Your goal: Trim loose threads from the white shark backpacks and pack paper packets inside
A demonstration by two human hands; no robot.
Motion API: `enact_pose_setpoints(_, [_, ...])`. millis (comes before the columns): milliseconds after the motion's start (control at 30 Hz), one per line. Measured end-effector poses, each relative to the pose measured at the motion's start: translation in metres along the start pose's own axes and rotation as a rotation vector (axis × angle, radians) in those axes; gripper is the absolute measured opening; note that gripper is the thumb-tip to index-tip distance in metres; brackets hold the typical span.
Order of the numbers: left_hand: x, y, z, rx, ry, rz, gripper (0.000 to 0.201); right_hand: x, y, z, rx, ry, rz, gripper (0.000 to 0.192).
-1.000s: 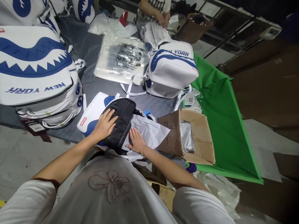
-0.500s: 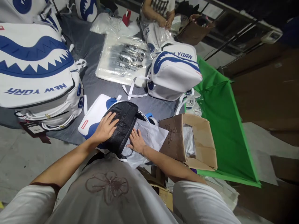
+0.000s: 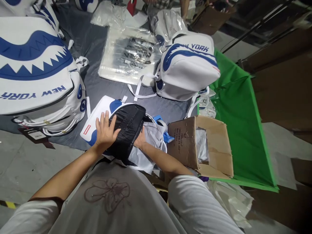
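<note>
Surface: dark grey sheet (image 3: 97,55) over a concrete floor, running from mid-frame to the top; green cloth (image 3: 234,107) at right.
Worked item: white-and-blue backpack (image 3: 102,112) lying flat at centre frame, just in front of the person's lap, with its black mesh back panel (image 3: 128,130) lifted over it.
Panel axis: long axis runs diagonally, lower left to upper right of the frame.
Left hand (image 3: 104,131): flat and spread, fingers pointing to the top of the frame, palm on the panel's left edge and the white shell; pressing, not gripping.
Right hand (image 3: 140,140): mostly tucked under the panel's right edge, against the white stuffing paper (image 3: 152,136); fingers hidden, so cannot tell whether it grips anything.
Key relation: panel sits between the two hands, left hand on top at its left side, right hand beneath at its right side; both equally near.
Beside: open cardboard box (image 3: 185,139) just right of the backpack, more paper inside.
Left of frame: large stuffed backpack (image 3: 36,68) with shark-mouth print, "NEW YORK" upside down.
Upper centre: another stuffed backpack (image 3: 187,68); clear plastic bags (image 3: 126,55) flat beside it.
Top edge: another person's forearm, partly cut off.
</note>
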State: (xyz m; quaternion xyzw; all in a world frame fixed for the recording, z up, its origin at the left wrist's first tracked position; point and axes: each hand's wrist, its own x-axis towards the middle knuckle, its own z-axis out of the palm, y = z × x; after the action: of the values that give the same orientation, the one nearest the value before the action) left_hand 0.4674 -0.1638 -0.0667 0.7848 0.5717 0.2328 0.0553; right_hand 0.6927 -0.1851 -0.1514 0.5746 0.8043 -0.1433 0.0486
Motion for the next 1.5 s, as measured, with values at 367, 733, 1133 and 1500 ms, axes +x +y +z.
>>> enact_pose_setpoints(367, [0.014,-0.018,-0.005,-0.024,-0.305,0.176,0.056,-0.015,-0.006,-0.003,-0.107,-0.153,-0.044,0.069])
enact_pose_setpoints(733, [0.015,0.052,0.033,-0.076,0.012,-0.371,0.063,-0.045,-0.010,-0.027,-0.071,-0.169,0.001,0.071])
enact_pose_setpoints(1133, [0.021,0.118,0.075,-0.235,-0.186,0.000,0.044,-0.092,0.070,-0.066,-0.270,-0.286,-0.400,0.037])
enact_pose_setpoints(1500, [-0.001,0.093,0.112,-0.143,-0.699,0.582,0.053,-0.114,0.108,-0.102,-0.210,-0.360,-0.583,0.042])
